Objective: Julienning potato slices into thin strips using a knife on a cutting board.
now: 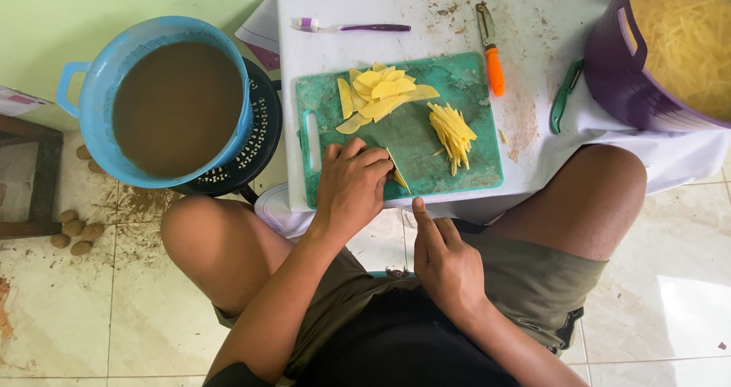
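From where I watch, the left hand (352,185) presses closed fingers onto potato slices (397,178) at the near edge of the green cutting board (472,170); the right hand (445,261) grips a knife (399,170) whose thin blade stands against those slices. I judge the cutting partway through; a pile of cut strips (451,132) lies mid-board, and a fan of uncut slices (378,94) waits at the far side. The purple tub (620,75) on the white surface (533,22) already holds many strips (nearly full, as far as I see); whole potatoes (75,231) lie on the floor.
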